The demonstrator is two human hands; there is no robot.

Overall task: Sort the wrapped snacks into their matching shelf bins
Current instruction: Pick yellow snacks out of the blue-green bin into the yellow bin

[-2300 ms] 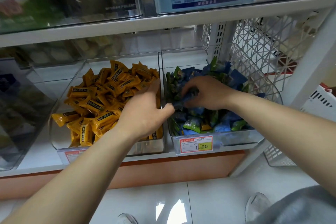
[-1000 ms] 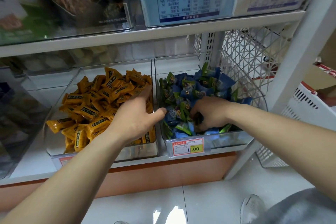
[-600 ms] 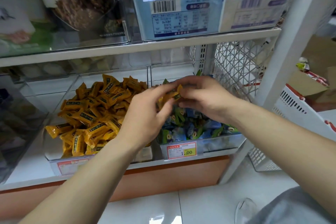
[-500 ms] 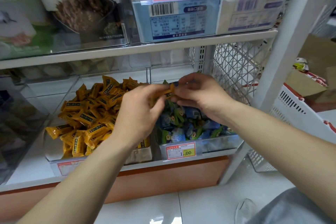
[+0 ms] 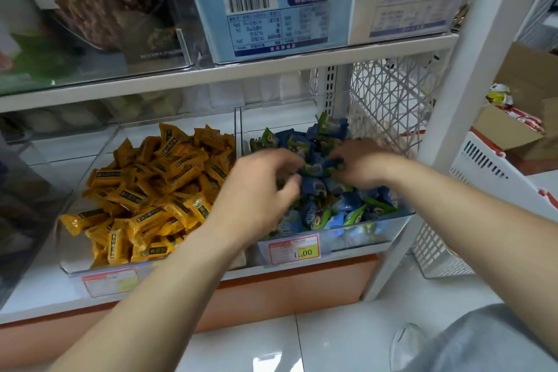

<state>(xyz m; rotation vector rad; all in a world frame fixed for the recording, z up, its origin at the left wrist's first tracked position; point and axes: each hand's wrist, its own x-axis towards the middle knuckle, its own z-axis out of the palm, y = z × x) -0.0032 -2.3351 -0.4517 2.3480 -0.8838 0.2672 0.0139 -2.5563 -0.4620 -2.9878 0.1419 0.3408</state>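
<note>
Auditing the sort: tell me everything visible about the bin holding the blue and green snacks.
The clear plastic bin stands on the lower shelf, right of the yellow-snack bin, left of a white lattice basket. It is heaped with blue and green wrapped snacks. Its front wall bears a price tag reading 1.00. The left hand and right hand reach into the pile; their grip is blurred.

Orange wrappers (image 5: 157,184): glossy plastic film, crinkled, with crimped ends. Blue and green wrappers (image 5: 332,211): the same shiny film, with brighter highlights. Left bin (image 5: 72,263) and right bin (image 5: 365,235): clear hard plastic, smooth, walls faintly reflective. Shelf board (image 5: 271,68) above: white, smooth, low sheen; metal or not cannot be told. Lattice basket (image 5: 389,100), far right: white moulded plastic, matt. Box (image 5: 507,133), right: brown cardboard, matt. Floor tile (image 5: 332,341), near: polished, mirror-like glare.
</note>
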